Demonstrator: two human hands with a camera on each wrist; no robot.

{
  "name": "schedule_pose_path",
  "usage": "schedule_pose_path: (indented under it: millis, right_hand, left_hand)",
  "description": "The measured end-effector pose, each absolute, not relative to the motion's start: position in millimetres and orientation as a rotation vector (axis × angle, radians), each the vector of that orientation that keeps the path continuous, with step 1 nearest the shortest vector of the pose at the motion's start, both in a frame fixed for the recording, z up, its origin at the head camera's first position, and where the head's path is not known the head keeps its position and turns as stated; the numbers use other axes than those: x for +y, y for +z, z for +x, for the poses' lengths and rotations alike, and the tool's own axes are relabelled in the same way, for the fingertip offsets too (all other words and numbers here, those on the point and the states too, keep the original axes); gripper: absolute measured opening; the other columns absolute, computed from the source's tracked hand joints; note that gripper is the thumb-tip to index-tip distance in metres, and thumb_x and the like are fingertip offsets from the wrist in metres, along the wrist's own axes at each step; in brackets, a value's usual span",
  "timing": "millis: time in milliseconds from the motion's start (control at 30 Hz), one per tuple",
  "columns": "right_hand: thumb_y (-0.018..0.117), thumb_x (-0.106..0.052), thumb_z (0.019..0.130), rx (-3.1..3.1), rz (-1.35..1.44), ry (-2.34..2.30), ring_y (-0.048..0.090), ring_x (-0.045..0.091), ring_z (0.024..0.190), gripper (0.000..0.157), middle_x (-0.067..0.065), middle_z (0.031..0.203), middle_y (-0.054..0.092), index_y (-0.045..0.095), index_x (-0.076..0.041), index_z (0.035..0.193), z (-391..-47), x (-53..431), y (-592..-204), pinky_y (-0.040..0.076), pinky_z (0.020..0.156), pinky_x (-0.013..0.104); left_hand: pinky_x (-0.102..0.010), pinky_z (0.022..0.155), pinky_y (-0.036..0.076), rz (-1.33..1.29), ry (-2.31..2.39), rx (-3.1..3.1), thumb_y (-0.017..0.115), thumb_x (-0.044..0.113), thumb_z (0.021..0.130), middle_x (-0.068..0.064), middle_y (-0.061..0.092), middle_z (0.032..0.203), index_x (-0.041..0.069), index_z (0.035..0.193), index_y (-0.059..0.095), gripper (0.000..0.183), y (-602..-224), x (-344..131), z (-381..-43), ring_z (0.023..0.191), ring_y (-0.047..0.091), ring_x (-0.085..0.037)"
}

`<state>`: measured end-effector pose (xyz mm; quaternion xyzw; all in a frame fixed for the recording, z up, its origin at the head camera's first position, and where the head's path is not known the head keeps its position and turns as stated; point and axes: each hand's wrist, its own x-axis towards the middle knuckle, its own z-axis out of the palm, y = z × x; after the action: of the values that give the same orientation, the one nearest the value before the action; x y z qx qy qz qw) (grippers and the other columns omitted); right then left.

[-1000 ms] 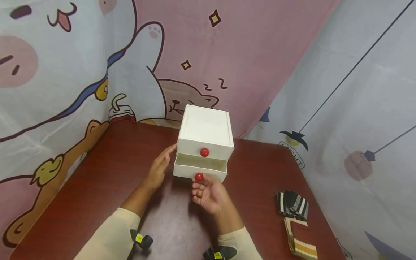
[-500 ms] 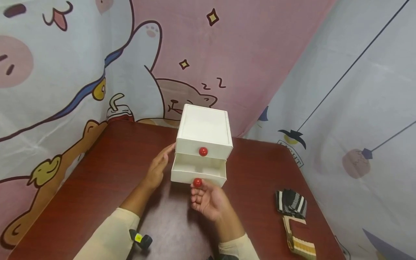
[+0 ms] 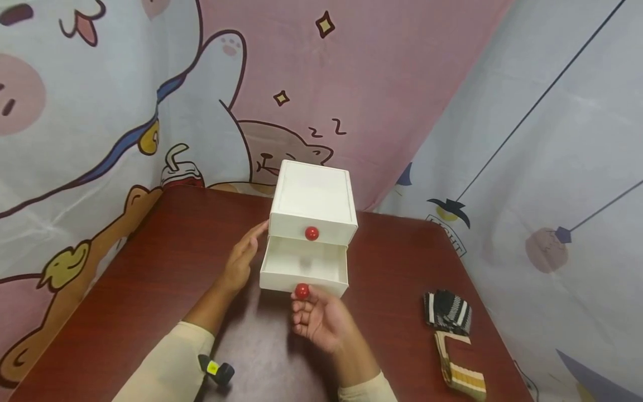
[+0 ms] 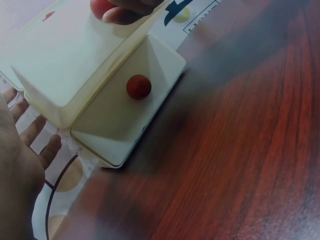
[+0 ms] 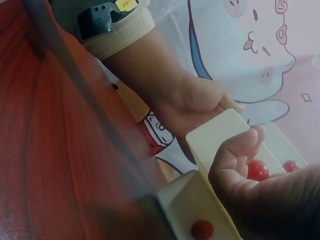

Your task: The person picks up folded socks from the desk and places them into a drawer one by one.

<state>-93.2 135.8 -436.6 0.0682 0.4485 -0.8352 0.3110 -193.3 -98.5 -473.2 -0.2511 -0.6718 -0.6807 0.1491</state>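
A white drawer cabinet (image 3: 313, 192) stands on the table. Its middle drawer (image 3: 303, 267) is pulled out and its inside shows bare. My right hand (image 3: 321, 321) pinches that drawer's red knob (image 3: 302, 291) between thumb and fingers. My left hand (image 3: 240, 262) lies along the cabinet's left side, fingers extended; whether it presses there I cannot tell. The top drawer, with its own red knob (image 3: 311, 233), is closed. Below the pulled-out one, a closed bottom drawer with a red knob (image 4: 138, 87) shows in the left wrist view; the head view hides it.
At the right of the dark red table (image 3: 402, 279) lie two folded cloth items that look like socks: one black and white (image 3: 447, 311), one beige, maroon and yellow (image 3: 461, 368). Printed cloth walls (image 3: 402, 67) close off the back and sides.
My right hand has drawn the middle drawer further out towards me, so more of its inside shows. The left hand has stayed at the cabinet's side.
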Motion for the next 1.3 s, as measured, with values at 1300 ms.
schedule_pose_path:
  millis: [1300]
  right_hand:
    - [0.035, -0.031, 0.116, 1.211, 0.141, -2.147, 0.065, 0.008, 0.077, 0.046, -0.008, 0.087, 0.073, 0.078, -0.015, 0.112, -63.2, 199.5, -448.0, 0.054, 0.076, 0.025]
  left_hand:
    - [-0.013, 0.127, 0.026, -0.724, -1.947, -1.942, 0.027, 0.008, 0.118, -0.033, 0.045, 0.167, -0.010, 0.159, 0.048, 0.049, -475.9, -99.2, -195.9, 0.158, 0.037, -0.038]
